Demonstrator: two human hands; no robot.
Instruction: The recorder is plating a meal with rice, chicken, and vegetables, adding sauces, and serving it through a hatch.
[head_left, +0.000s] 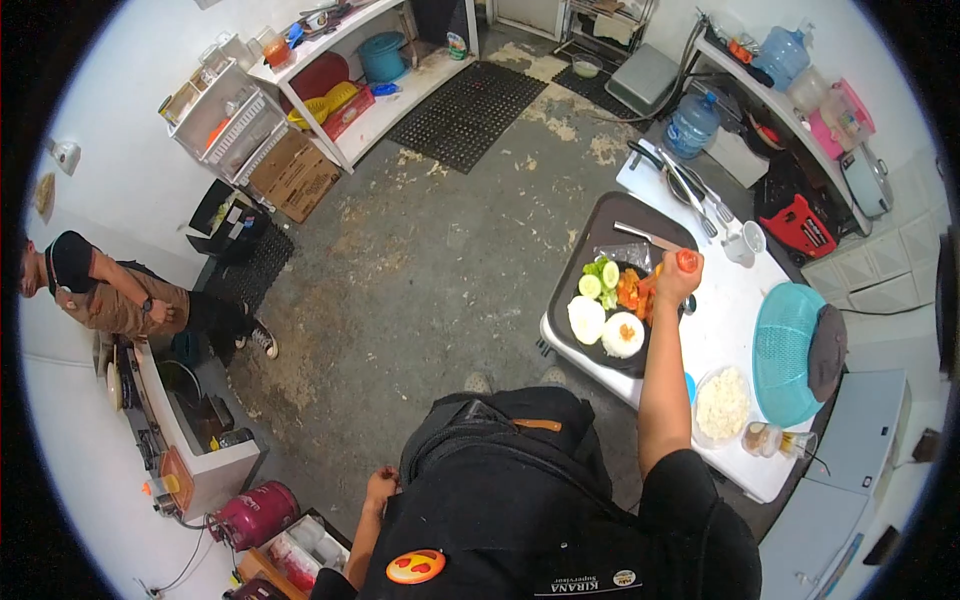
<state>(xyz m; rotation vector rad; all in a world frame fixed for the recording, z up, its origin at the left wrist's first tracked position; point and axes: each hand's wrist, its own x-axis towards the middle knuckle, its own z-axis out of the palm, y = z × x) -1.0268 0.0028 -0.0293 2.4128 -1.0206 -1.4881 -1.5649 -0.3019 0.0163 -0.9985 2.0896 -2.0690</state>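
My right hand (677, 279) is closed around a small bottle of red sauce (686, 260), held over the right side of a dark brown tray (559, 289). On the tray lies a dark plate with a mound of white rice (622, 334), a fried egg (586, 319), cucumber slices (589, 285), lettuce and orange-red sauced food (634, 294). A clear plastic packet (628, 255) and a metal utensil (643, 234) lie above the food. My left hand (383, 484) hangs low beside my black apron, away from the table; whether it holds anything is unclear.
The white table (724, 319) also bears a cutting board, tongs, a white cup (745, 243), a teal basket (787, 352), a container of rice (722, 405) and jars. Another person (120, 292) stands at the far left. Black rubber mats (469, 116) lie on the floor.
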